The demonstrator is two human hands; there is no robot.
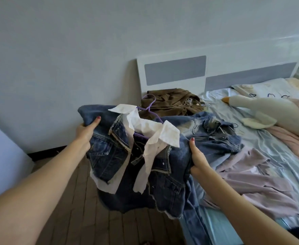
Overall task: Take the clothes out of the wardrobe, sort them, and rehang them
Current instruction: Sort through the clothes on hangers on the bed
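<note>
A: Where's the denim jacket (164, 183)?
B: Held up between floor and bed (269, 147). Left hand (85, 133) grips its left shoulder, thumb on top. Right hand (198, 161) is clamped on the right shoulder, fingers curled under the cloth.

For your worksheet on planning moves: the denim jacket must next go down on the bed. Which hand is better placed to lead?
Probably the right hand: it grips the denim jacket nearest the bed.
</note>
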